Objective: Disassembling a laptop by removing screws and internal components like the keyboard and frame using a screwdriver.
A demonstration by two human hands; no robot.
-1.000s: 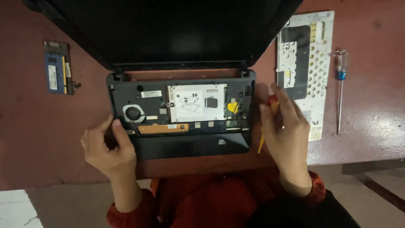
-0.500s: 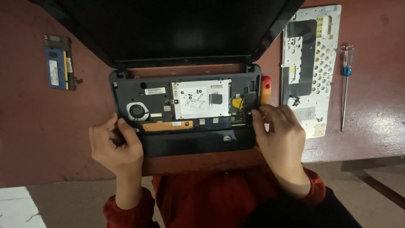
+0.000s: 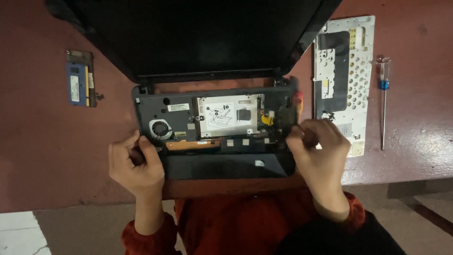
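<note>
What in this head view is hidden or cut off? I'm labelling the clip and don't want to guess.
- Left hand: curled fingers hide what they pinch at the laptop base edge.
- Right hand: its fist covers most of a red-and-yellow tool; its tip is hidden.
- Laptop screen: cut off by the top edge.
- Blue memory module: its print is too small to make out.
- Screwdriver: tip type too small to tell.

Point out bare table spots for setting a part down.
Free: the table between the memory module and the left hand; also right of the screwdriver. Crowded: between the laptop base and the white keyboard panel, where the right hand works.
</note>
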